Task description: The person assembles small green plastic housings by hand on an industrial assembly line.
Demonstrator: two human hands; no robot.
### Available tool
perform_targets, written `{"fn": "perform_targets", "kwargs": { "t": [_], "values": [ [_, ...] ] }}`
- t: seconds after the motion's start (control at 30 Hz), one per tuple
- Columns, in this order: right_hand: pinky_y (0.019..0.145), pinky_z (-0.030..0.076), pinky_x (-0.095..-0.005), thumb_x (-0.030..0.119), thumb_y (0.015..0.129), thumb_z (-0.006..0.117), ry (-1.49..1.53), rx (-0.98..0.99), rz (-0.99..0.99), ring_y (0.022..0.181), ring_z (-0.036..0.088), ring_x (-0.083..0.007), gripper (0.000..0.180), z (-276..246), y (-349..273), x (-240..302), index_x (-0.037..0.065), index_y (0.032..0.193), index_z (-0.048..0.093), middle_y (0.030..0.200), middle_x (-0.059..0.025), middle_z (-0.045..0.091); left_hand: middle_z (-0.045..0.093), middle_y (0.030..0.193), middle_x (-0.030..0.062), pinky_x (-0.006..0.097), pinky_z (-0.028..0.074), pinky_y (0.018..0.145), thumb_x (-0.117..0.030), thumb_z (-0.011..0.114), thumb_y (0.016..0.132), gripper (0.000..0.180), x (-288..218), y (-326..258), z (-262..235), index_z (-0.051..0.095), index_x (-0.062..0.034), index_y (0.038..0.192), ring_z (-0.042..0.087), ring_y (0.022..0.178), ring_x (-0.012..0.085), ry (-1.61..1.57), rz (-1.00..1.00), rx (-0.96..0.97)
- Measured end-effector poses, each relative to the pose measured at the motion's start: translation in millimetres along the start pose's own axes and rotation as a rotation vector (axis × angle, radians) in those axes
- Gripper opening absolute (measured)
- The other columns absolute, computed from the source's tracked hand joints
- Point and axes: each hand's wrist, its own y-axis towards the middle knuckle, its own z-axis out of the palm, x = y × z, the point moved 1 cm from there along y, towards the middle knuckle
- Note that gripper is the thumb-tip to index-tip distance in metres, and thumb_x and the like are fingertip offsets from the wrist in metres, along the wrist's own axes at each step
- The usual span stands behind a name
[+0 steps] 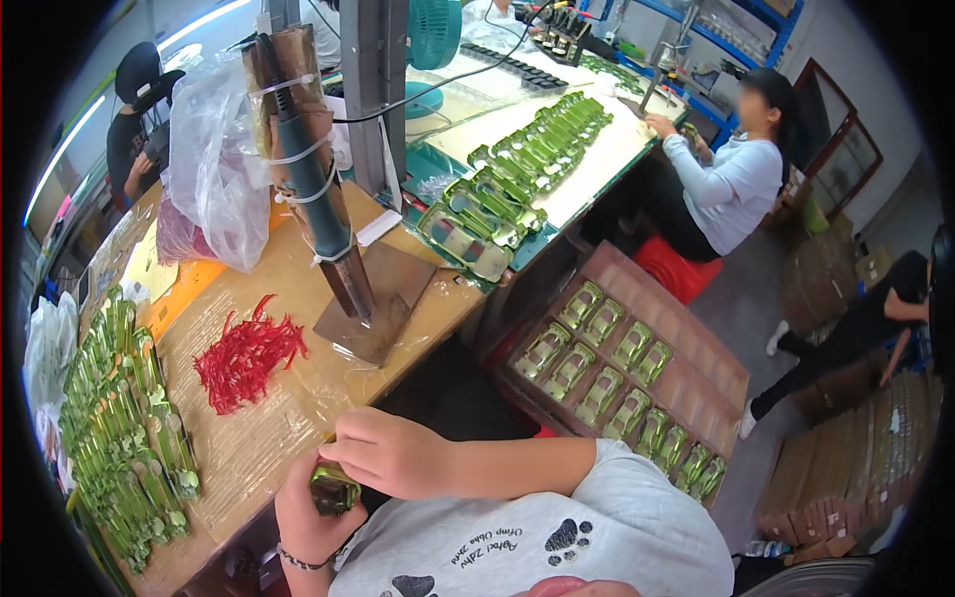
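Close to my body, my left hand (310,512) is wrapped round a shiny green toy car body (334,490). Its dark inner side partly shows between my fingers. My right hand (383,454) is bent over the top of that piece, thumb and fingers pinched together at its upper end; whatever sits in the pinch is hidden. On the table edge beyond my hands lies a loose heap of small thin red plastic pieces (249,356). At the left, many green car bodies (124,428) lie packed in rows.
A tool strapped to an upright post (308,189) stands on a metal base plate (378,316). Right of me, a brown tray (686,333) holds rows of green cars. More green bodies (537,144) line the far table, where a seated person (731,184) works. Another person (846,338) stands at right.
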Motion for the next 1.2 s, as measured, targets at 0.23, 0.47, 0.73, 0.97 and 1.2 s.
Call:
{"fn": "perform_targets", "kwargs": {
  "t": [0.23,0.47,0.73,0.97,1.2],
  "values": [
    [0.064,0.044,-0.0351,-0.001,0.082,0.067,-0.047,0.161,0.004,0.076,0.052,-0.0255,0.028,-11,-9,4,-0.003,0.11,0.063,0.086,-0.0086,0.05,0.064,0.094,0.0167,0.039,0.053,0.065,-0.01,0.079,0.057,0.072,12,-3,9,0.049,0.0002,0.122,0.066,0.076,0.0355,0.035,0.04,0.099],
    [0.065,0.044,-0.0357,-0.003,0.084,0.065,0.043,0.136,0.097,0.076,0.052,-0.0267,0.029,-8,-18,0,-0.006,0.112,0.062,0.086,-0.0109,0.05,0.063,0.094,0.0153,0.04,0.053,0.066,-0.009,0.078,0.057,0.066,11,1,15,0.051,-0.0026,0.117,0.065,0.077,0.0353,0.016,0.004,0.114],
    [0.064,0.044,-0.0355,-0.002,0.085,0.066,0.085,0.134,0.147,0.074,0.052,-0.0277,0.029,-11,-22,1,-0.005,0.114,0.062,0.086,-0.0126,0.051,0.065,0.096,0.0162,0.04,0.054,0.067,-0.009,0.079,0.056,0.062,6,5,18,0.052,-0.0026,0.111,0.066,0.08,0.0359,0.004,-0.022,0.116],
    [0.063,0.046,-0.033,-0.002,0.089,0.064,0.237,0.146,0.383,0.074,0.056,-0.024,0.017,-29,-22,1,0.0,0.106,0.065,0.088,-0.0105,0.056,0.066,0.096,0.0152,0.039,0.054,0.068,-0.012,0.081,0.055,0.063,-2,14,18,0.053,-0.0025,0.11,0.067,0.08,0.0352,0.028,0.054,0.177],
    [0.073,0.054,-0.0284,-0.008,0.084,0.066,0.46,-0.052,0.61,0.084,0.066,-0.0218,0.017,-32,-31,-2,0.0,0.099,0.065,0.095,-0.01,0.063,0.067,0.089,0.0129,0.035,0.055,0.071,-0.017,0.084,0.059,0.059,-7,14,31,0.056,-0.0026,0.109,0.07,0.079,0.0309,-0.286,-0.165,0.312]
  ]
}}
